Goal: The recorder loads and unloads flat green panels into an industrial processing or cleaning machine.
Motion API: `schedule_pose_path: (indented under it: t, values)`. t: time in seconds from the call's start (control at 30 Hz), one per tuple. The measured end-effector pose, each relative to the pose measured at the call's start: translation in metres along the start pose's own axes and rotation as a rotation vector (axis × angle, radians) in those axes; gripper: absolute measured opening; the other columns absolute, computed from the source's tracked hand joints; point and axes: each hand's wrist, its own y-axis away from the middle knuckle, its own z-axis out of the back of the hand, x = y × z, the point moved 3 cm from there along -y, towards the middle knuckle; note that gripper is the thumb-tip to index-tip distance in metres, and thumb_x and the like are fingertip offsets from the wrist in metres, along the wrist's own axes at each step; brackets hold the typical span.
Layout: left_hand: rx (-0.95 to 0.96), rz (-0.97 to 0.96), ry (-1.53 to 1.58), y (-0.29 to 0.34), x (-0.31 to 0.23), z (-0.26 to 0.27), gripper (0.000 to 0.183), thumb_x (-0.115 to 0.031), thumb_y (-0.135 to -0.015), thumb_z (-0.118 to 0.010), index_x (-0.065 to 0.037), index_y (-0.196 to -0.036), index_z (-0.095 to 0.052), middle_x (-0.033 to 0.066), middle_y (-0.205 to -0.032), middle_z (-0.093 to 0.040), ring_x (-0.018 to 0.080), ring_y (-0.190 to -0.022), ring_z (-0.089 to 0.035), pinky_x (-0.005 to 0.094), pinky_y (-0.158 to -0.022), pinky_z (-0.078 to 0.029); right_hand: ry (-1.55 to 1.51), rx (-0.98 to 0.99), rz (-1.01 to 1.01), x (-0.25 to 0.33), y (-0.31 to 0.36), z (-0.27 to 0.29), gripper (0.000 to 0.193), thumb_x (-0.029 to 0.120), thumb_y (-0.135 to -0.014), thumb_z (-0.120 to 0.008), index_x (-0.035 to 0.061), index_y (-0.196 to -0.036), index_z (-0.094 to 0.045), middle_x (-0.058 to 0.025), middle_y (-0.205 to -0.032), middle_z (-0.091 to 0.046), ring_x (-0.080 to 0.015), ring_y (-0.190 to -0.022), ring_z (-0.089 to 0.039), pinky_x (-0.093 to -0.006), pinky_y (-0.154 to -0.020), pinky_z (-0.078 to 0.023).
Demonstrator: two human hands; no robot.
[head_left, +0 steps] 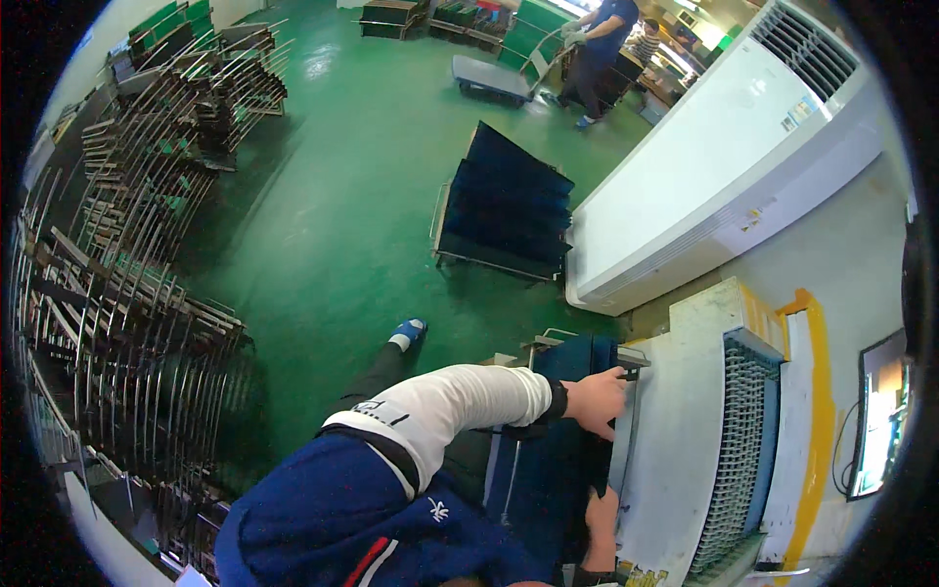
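Note:
My left hand [596,402], at the end of a white sleeve, grips the far end of a thin dark panel [593,455], its fingers bent over the edge. Closer to me, my right hand [602,520] closes on the same panel's other end; part of that hand is hidden. The panel lies beside the pale metal edge of a machine [665,460]. Under and beside my hands stands a rack of similar dark blue panels [548,489].
The machine has a grey mesh conveyor [734,460] and a screen [878,416] beyond. Another panel-filled rack [504,210] stands ahead near a tall white air conditioner [714,157]. Metal racks [137,323] crowd the left. A person [595,49] handles a flat cart [494,76] farther off.

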Motion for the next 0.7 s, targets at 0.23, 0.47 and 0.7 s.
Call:
schedule_pose_path:
  t: [0.23,0.47,0.7]
  values:
    - [0.017,0.015,-0.034,-0.001,0.001,-0.001,0.048,-0.057,-0.079,-0.074,-0.010,-0.083,-0.079,0.0092,-0.086,-0.073,0.0301,-0.102,-0.062,0.0496,-0.109,-0.034,-0.057,0.037,-0.011,0.003,-0.002,0.002,0.026,0.016,-0.097,-0.061,-0.0053,-0.110,-0.069,-0.0255,-0.095,-0.073,-0.0401,-0.090,-0.071,-0.0440,-0.081,-0.051]
    - [-0.029,-0.019,-0.025,-0.001,0.000,-0.002,0.049,-0.058,-0.079,-0.074,-0.009,-0.083,-0.079,0.0094,-0.087,-0.073,0.0298,-0.100,-0.064,0.0497,-0.107,-0.036,-0.010,0.045,-0.041,-0.003,-0.001,0.004,0.027,0.019,-0.096,-0.062,-0.0067,-0.105,-0.068,-0.0270,-0.089,-0.070,-0.0408,-0.084,-0.069,-0.0455,-0.077,-0.050]
    - [-0.020,-0.010,0.013,-0.001,-0.001,0.002,0.046,-0.056,-0.080,-0.074,-0.010,-0.085,-0.077,0.0082,-0.090,-0.072,0.0302,-0.105,-0.062,0.0518,-0.109,-0.035,-0.016,0.042,-0.037,-0.007,-0.001,0.000,0.027,0.018,-0.094,-0.063,-0.0037,-0.108,-0.070,-0.0288,-0.099,-0.071,-0.0490,-0.095,-0.067,-0.0523,-0.082,-0.052]
